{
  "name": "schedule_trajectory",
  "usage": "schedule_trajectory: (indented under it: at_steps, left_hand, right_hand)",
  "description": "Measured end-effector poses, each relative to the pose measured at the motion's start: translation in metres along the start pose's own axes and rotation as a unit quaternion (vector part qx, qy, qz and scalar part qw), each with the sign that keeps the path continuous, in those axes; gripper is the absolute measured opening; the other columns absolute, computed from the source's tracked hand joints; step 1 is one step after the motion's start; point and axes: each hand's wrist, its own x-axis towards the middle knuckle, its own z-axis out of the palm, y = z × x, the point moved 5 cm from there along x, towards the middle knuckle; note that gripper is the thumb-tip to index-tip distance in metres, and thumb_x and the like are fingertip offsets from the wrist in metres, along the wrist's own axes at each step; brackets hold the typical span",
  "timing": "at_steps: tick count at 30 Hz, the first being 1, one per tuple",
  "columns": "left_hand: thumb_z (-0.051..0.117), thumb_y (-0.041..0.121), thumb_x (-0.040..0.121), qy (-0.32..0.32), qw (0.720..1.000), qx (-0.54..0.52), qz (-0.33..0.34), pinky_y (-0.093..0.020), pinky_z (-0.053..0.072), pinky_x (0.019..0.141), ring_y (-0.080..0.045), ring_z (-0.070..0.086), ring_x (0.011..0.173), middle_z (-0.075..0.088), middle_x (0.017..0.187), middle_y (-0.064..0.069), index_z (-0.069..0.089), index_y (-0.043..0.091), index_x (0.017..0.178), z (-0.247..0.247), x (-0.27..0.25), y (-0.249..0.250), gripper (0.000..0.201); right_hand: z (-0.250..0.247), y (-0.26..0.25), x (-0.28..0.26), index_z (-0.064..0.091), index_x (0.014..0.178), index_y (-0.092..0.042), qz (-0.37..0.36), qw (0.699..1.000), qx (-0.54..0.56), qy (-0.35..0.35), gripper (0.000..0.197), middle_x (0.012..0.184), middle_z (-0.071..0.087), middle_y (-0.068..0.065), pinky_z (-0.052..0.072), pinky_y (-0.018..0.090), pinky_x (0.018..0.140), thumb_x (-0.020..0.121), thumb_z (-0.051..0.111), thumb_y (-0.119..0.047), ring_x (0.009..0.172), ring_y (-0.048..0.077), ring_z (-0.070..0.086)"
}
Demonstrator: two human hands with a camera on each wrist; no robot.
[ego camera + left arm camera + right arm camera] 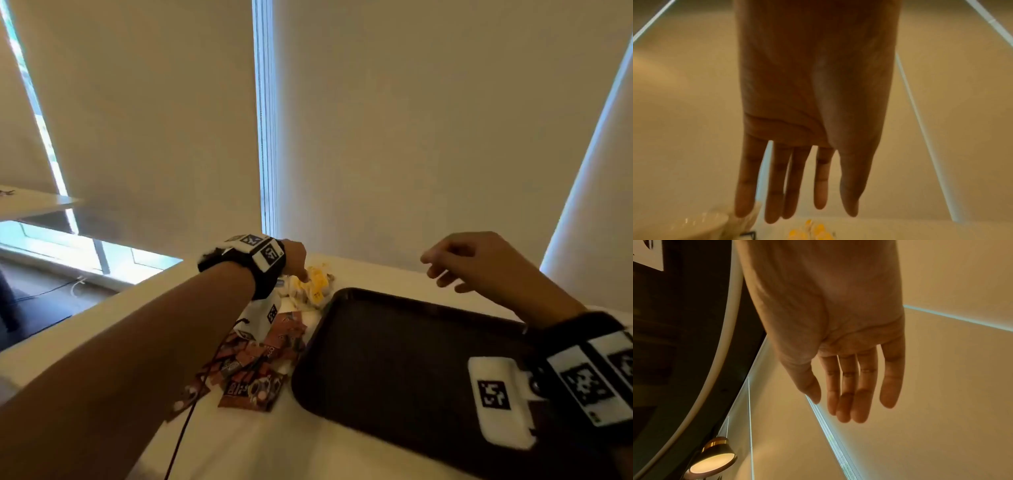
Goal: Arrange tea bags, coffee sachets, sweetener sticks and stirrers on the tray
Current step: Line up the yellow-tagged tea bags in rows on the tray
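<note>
A dark brown tray (394,342) lies on the white table (239,445), nothing on the part of it that shows. Left of it sits a heap of brown coffee sachets (260,363). Behind them lies a pile of yellow and white tea bags (313,286). My left hand (296,260) reaches down over that pile, fingers straight and empty (797,186), just above the yellow tags (812,232). My right hand (459,263) hovers over the tray's far edge, fingers loose, holding nothing (849,386).
A white drawstring pouch with a square marker (263,315) lies between the two piles. A pale round rim (684,227) shows at the lower left in the left wrist view. Cream blinds (411,137) hang right behind the table. A lamp (715,457) shows in the right wrist view.
</note>
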Motion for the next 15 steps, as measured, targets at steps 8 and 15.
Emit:
schedule_trajectory:
  at_steps: [8,15]
  left_hand:
    - [0.056,0.044,0.091,-0.073,0.995,-0.026,-0.063,-0.039,0.045,0.090,-0.039,0.054,0.117,0.057,0.125,-0.026,0.053,-0.013,0.121,0.043,0.071,-0.010,0.064]
    - [0.069,0.037,0.084,-0.074,0.991,-0.082,-0.077,-0.027,0.047,0.066,-0.026,0.058,0.088,0.060,0.087,-0.013,0.054,-0.007,0.122,0.062,0.093,-0.005,0.060]
  right_hand:
    - [0.057,0.041,0.047,0.066,0.088,-0.020,0.007,0.999,0.013,-0.031,0.015,0.077,0.069,-0.006,0.050,0.018,0.064,0.090,0.058,-0.033,0.069,0.006,0.067]
    - [0.064,0.062,0.043,0.066,0.096,-0.020,0.023,0.997,0.045,-0.049,0.018,0.081,0.070,-0.004,0.052,0.023,0.069,0.091,0.056,-0.034,0.074,0.008,0.067]
